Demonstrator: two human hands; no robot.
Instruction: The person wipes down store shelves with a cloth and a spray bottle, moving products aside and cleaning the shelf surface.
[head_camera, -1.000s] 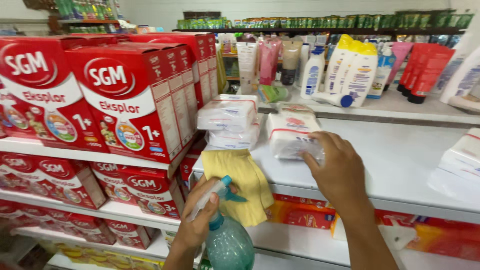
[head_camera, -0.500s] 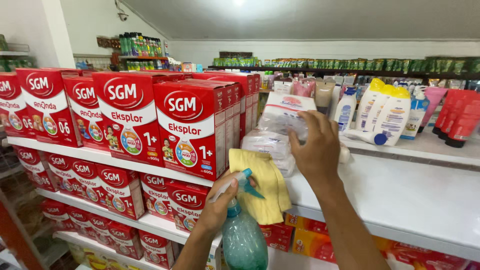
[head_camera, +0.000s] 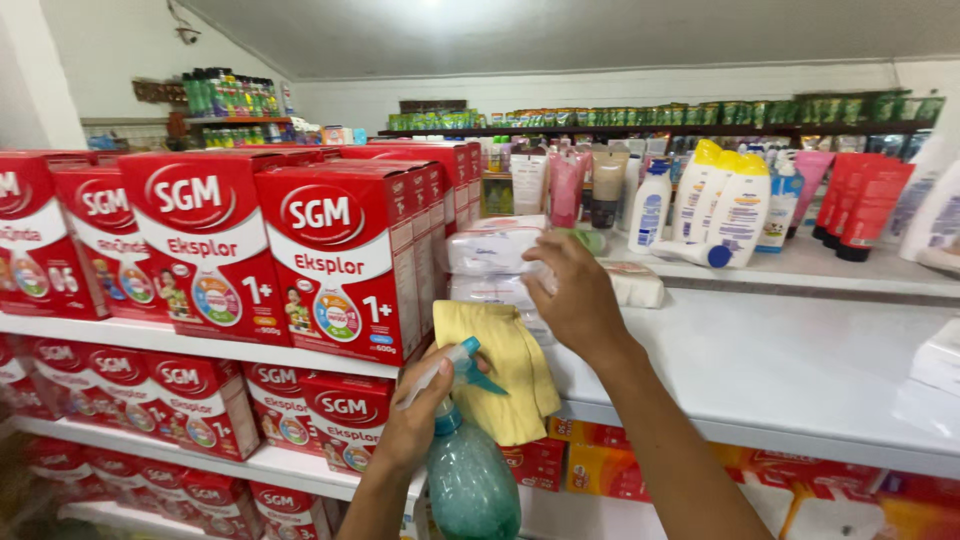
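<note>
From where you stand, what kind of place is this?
Most likely a small grocery shop: rows of identical red cartons fill white shelves, and lotion bottles line the back. The left hand holds a spray bottle.

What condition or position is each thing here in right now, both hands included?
Left hand: gripping spray bottle and cloth.
Spray bottle: upright, held by its neck.
Yellow cloth: draped, hanging.
Right hand: resting on stacked white packs.
White packs: stacked on shelf.
Red boxes: upright, closed.
</note>
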